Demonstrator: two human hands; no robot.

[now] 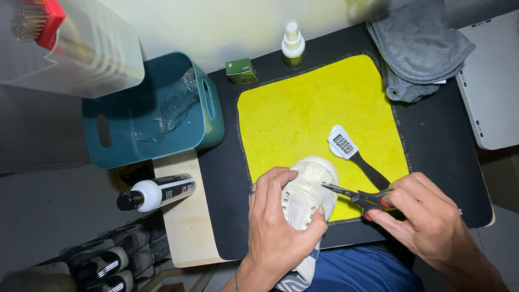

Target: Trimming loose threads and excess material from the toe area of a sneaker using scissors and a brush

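Left hand (281, 227) comes in from the bottom edge, palm down, fingers curled over the side of a white shoe (308, 200) and clamped on it, thumb pressed along the near side by the eyelets. The shoe lies with its toe on the near edge of a yellow towel (319, 108) and its heel hanging off the worktop (443, 146) towards the person's lap.

Right hand (427, 216) reaches in from the lower right, wrist angled inward, fingers closed around the red and black handles of a pair of scissors (357, 196). The blades point left, nearly shut, their tips right at the shoe's toe cap; whether they touch the fabric, I cannot tell.

Now the count. One shoe in hand, one pair of scissors. One brush (354, 154) with a black handle lying on the towel just behind the scissors. One small spray bottle (293, 46) standing at the far edge, one little green box (241, 71) beside it. One grey cloth (416, 46) bunched at the far right corner. One teal tub (157, 108) to the left, and one white bottle (157, 193) with a black cap lying on its side on a pale board in front of it.
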